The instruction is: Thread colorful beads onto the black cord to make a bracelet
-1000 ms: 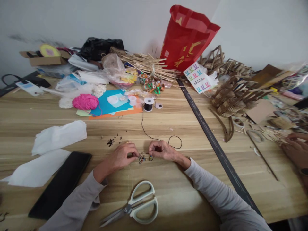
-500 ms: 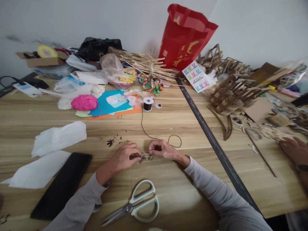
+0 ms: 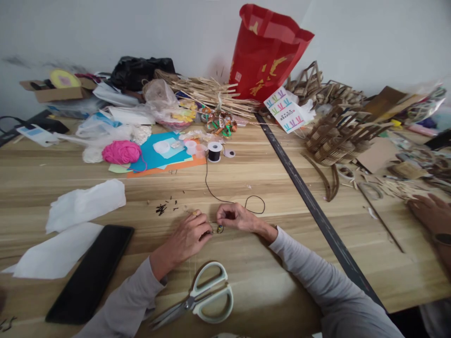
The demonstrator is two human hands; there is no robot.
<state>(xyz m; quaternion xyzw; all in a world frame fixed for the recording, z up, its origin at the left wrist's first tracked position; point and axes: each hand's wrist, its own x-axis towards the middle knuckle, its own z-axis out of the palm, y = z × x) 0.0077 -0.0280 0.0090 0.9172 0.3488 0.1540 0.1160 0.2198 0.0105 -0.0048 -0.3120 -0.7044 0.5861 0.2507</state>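
Observation:
My right hand [image 3: 237, 218] is closed in a pinch on the black cord [image 3: 211, 190], which runs back in a loose loop to its spool [image 3: 214, 152]. A few small coloured beads [image 3: 220, 229] hang on the cord just under those fingertips. Close beside it, my left hand [image 3: 186, 236] lies low on the table with fingers curled together over the spot of the loose beads. One tiny bead shows at its fingertips; what the fingers hold is hidden. White-handled scissors [image 3: 197, 298] lie nearer me, below both hands.
Short black bits [image 3: 161, 209] lie beyond my left hand. A black phone-like slab [image 3: 90, 274] and white paper sheets [image 3: 86, 202] are at left. Pink yarn [image 3: 121, 152], a red bag [image 3: 266, 51] and small woven baskets [image 3: 334, 141] stand behind. Another person's hand [image 3: 431, 216] rests at right.
My left hand has shifted slightly right and turned over the loose beads, covering most of them. My right hand keeps its pinch on the cord, almost unmoved. The view has shifted a little.

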